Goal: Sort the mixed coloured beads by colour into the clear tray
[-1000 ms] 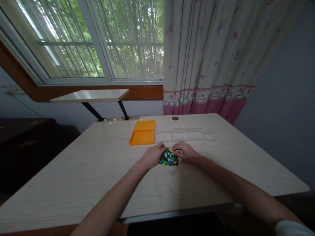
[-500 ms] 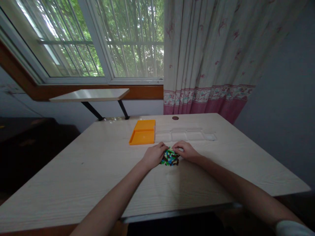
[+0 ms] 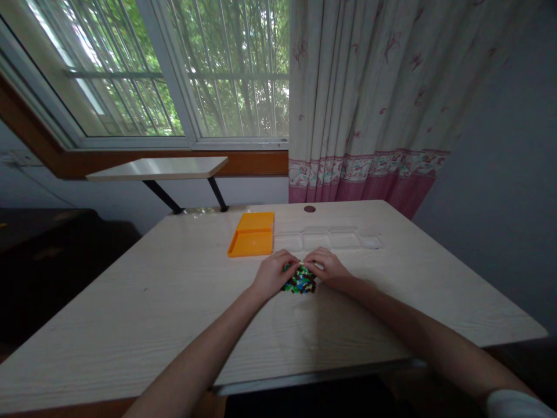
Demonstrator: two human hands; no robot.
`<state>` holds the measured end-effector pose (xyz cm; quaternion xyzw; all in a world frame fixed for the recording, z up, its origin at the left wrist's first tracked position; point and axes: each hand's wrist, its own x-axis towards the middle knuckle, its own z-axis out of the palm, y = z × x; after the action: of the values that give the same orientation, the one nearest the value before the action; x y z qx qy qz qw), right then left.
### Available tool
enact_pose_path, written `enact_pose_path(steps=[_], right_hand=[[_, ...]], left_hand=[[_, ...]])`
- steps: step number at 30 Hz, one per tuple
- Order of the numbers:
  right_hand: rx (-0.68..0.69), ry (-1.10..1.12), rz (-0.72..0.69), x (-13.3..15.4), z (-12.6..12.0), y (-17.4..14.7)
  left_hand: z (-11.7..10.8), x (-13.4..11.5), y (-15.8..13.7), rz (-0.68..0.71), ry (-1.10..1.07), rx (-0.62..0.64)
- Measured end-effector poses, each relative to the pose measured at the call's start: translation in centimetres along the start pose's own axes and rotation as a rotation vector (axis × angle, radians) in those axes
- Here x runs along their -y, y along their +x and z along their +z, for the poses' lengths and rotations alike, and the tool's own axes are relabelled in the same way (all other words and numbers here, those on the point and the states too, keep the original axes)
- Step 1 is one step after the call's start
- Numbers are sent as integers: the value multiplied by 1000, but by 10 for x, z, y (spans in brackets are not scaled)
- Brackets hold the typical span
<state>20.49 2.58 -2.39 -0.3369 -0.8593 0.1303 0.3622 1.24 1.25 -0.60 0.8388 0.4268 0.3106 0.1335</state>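
A pile of small loose pieces (image 3: 301, 280), green, blue, white and dark brown, lies on the table between my hands; they are too small to tell their kind. My left hand (image 3: 275, 270) curls over the pile's left side, thumb and fingertips drawn together near its far edge. From the right, my right hand (image 3: 327, 267) bends in with its fingers pinched at the same far edge. The two sets of fingertips nearly meet over the pile. Whatever they pinch is too small to make out.
An open orange case (image 3: 251, 242) lies beyond my left hand. Beside it, a row of clear shallow trays (image 3: 317, 240) runs to the right. A raised shelf (image 3: 161, 168) stands at the table's back left, and a round dark cable cover (image 3: 309, 209) sits near the back edge.
My left fingertips have moved slightly right and inward, closer to my right fingertips. My right hand stays almost where it was; the pile looks much the same.
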Motion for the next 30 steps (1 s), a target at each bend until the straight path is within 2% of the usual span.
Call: enact_pose_path(steps=[5, 10, 16, 20, 30], right_hand=[[-19, 2, 10, 2, -1, 1], [-3, 16, 55, 1, -1, -1], [126, -20, -5, -7, 1, -3], [143, -17, -37, -8, 2, -3], [144, -4, 11, -9, 0, -4]], left_hand=[[2, 0, 2, -16, -96, -42], [-4, 2, 2, 4, -87, -89], [-17, -2, -1, 47, -89, -430], [-20, -6, -2, 92, -94, -565], [-17, -11, -4, 130, -109, -548]])
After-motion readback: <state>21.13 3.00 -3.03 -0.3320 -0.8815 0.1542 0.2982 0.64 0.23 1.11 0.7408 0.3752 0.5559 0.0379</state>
